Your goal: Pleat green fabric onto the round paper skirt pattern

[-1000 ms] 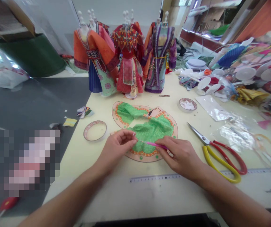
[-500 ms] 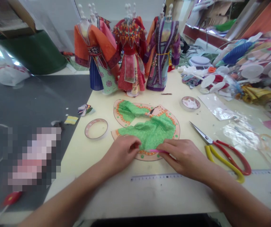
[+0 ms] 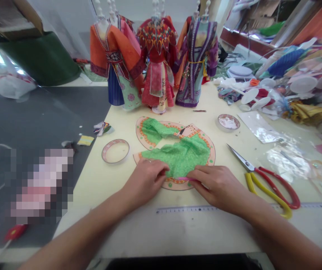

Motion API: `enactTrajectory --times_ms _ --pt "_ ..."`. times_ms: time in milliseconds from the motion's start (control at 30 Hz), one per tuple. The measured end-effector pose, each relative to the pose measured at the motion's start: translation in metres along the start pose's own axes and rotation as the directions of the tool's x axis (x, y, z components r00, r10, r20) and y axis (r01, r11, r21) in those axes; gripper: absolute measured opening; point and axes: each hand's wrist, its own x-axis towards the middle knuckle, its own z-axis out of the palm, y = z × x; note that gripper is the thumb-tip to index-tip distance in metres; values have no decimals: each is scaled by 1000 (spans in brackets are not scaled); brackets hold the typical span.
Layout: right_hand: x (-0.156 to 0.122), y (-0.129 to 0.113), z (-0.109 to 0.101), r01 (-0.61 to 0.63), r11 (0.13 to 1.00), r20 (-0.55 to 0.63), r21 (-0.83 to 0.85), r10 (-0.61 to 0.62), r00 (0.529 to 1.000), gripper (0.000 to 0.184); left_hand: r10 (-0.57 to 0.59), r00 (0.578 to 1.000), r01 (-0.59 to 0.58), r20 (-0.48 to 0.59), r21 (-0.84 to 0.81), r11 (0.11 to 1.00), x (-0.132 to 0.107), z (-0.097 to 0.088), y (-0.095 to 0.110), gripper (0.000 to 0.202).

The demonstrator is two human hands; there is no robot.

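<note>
A curved piece of green fabric point(image 3: 189, 155) with an orange-and-pink patterned border lies wrinkled on the pale work surface. My left hand point(image 3: 151, 176) is closed at the fabric's near left edge, its fingertips curled down on the cloth. Pinched in my right hand point(image 3: 215, 183) is a thin pink stick point(image 3: 184, 178), whose tip points left along the near border. Most of the stick is hidden by my fingers. A ruler point(image 3: 183, 210) lies just in front of both hands.
Scissors point(image 3: 248, 165) with red and yellow handles lie right of my right hand. Small dishes stand left point(image 3: 115, 151) and right point(image 3: 228, 122) of the fabric. Dressed doll stands point(image 3: 157, 67) line the back. Plastic bags point(image 3: 287, 161) and piled materials fill the right.
The whole view has shifted slightly. Both hands stay at the near edge of the fabric in nearly the same pose, and the pink stick has barely moved.
</note>
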Motion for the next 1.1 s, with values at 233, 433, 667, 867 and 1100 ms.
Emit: enactTrajectory --times_ms 233,433,667,867,1100 --pt "1 1 2 -4 1000 8 -20 4 1000 24 28 999 -27 -16 18 999 -1 1 -1 11" --pt "2 1 3 7 999 15 -40 -6 1000 26 25 999 -25 -20 21 999 0 2 0 10" --pt "1 0 3 12 999 5 -31 -12 1000 26 32 998 -33 -60 -12 999 1 6 0 12" --pt "1 -1 2 12 1000 9 -13 -12 1000 26 59 997 -58 -58 18 998 0 8 -1 11" --pt "1 -1 1 9 1000 2 -13 -9 1000 25 56 997 -54 -50 25 998 1 8 -2 10"
